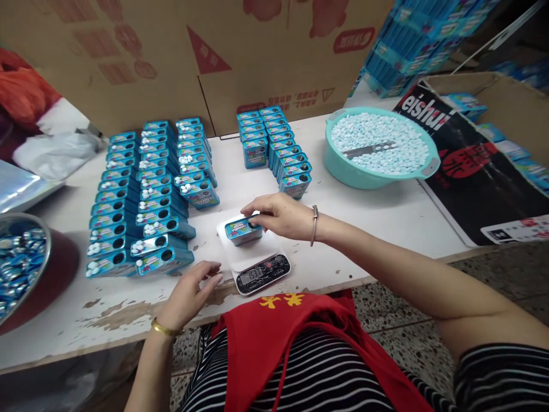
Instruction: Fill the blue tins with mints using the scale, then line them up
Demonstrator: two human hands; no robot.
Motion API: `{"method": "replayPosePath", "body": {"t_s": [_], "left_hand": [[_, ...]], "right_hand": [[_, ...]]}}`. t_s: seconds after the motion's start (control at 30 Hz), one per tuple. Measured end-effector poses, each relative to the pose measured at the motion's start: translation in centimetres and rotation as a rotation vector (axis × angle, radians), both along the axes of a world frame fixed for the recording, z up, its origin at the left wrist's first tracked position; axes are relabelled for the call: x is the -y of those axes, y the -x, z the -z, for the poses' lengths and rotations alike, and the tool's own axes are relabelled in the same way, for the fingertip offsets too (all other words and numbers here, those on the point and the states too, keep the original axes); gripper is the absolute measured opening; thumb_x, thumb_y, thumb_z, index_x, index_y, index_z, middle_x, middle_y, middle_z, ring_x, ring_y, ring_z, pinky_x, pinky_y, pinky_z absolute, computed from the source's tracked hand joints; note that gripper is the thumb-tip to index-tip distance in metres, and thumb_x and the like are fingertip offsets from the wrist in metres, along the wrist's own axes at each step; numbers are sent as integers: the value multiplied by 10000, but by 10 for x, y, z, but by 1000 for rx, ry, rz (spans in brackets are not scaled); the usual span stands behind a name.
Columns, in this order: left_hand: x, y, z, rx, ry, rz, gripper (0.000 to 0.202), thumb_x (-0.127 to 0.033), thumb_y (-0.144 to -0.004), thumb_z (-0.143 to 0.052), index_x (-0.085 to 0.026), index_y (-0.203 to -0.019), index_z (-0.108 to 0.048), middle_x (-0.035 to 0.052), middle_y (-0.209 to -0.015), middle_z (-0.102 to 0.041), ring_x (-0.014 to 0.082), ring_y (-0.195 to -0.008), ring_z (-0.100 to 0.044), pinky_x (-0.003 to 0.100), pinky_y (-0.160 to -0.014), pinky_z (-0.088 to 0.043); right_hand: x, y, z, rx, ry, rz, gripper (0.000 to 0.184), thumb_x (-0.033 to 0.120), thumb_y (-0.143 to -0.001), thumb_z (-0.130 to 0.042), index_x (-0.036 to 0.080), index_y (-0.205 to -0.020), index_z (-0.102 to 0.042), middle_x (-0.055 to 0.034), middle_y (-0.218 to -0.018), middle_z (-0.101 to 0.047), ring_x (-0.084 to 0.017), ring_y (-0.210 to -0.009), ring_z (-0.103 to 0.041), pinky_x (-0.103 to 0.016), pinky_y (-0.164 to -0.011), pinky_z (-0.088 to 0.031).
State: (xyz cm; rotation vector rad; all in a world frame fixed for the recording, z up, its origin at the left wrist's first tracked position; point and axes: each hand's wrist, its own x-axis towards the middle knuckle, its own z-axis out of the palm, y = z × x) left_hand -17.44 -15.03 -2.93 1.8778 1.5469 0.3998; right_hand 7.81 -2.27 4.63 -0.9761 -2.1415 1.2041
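Observation:
A small blue candy tin [243,230] sits on the white plate of a digital kitchen scale [240,257], whose display is lit. My right hand [281,216] is closed on the tin's right end, thumb and fingers at its top edge near the round hole. My left hand [195,292] is open and holds nothing, its fingers loosely stretched by the table's front edge, left of the scale. Close to it stand rows of blue tins [165,260], many with white candies on their lids beside a dark round hole.
At the right, a turquoise basin [364,178] holds white candies and a flat metal strip [369,150]. More tins [295,182] stand behind the scale. A metal bowl [47,257] of small blue-silver pieces is at left. A large cardboard box [171,86] closes off the back.

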Motion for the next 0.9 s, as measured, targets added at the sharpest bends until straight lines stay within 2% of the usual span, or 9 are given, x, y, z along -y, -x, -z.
{"method": "replayPosePath", "body": {"t_s": [0.13, 0.23, 0.3, 0.4, 0.47, 0.6, 0.73, 0.8, 0.9], "left_hand": [[-11, -9, -9, 3, -207, -42, 283, -419, -902, -502, -202, -1072, -567, 54, -989, -620, 161, -851, -605, 295, -747, -507], [-28, -24, -20, -44, -431, -93, 569, -469, -831, -603, -192, -1293, -418, 114, -1160, -549, 212, -985, -571, 332, -779, -502], [-45, -34, -27, -114, -512, 4, 695, -481, -806, -631, -190, -1364, -334, 139, -1228, -521, 254, -1074, -543, 383, -851, -485], [-84, -45, -35, -269, -508, 230, 434, -380, -860, -573, -210, -1240, -453, 96, -1117, -595, 252, -1013, -573, 396, -858, -464], [-120, -52, -41, -371, -488, 266, 295, -317, -863, -556, -201, -1131, -512, 76, -1027, -619, 243, -952, -586, 374, -835, -457], [-206, -73, -45, -510, -452, 122, 282, -300, -837, -578, -171, -1084, -532, 86, -1019, -619, 240, -955, -591, 328, -816, -448], [-277, -95, -30, -567, -452, 75, 305, -282, -793, -630, -164, -1062, -549, 100, -1052, -602, 239, -944, -592, 310, -766, -451], [-294, -104, -24, -582, -482, 62, 325, -277, -785, -642, -164, -1076, -550, 113, -1094, -578, 253, -990, -571, 321, -785, -446], [-291, -111, -24, -581, -562, 52, 415, -303, -813, -616, -144, -1181, -508, 158, -1213, -506, 295, -1109, -500, 367, -864, -420]], "right_hand": [[-5, -13, 0, -224, 173, 125, 234, 132, -795, -603, 131, -1019, -672, -67, -966, -678, -75, -606, -557, -239, -570, -469], [-3, -32, 12, -462, 404, 302, 249, 241, -781, -656, 134, -1005, -653, -35, -824, -658, -64, -538, -509, -207, -461, -385], [3, -46, 29, -614, 581, 467, 236, 302, -754, -690, 129, -911, -658, -16, -725, -629, -53, -501, -471, -188, -421, -325], [19, -62, 61, -746, 853, 653, 260, 347, -712, -737, 112, -797, -666, -17, -680, -595, -51, -532, -489, -164, -432, -332], [32, -69, 82, -782, 940, 734, 272, 352, -687, -764, 106, -755, -669, -26, -677, -596, -49, -535, -489, -157, -435, -339], [59, -77, 112, -843, 1011, 822, 263, 334, -670, -790, 115, -768, -684, -32, -692, -605, -57, -558, -503, -154, -441, -349], [72, -80, 122, -866, 1036, 863, 306, 365, -643, -810, 128, -790, -685, -25, -698, -610, -60, -563, -509, -158, -451, -357], [68, -78, 120, -862, 1004, 820, 341, 399, -639, -805, 127, -801, -679, -19, -696, -609, -53, -544, -502, -155, -438, -341], [48, -67, 113, -809, 932, 683, 330, 407, -690, -756, 124, -831, -664, -6, -668, -600, -46, -497, -486, -158, -411, -311]]}}
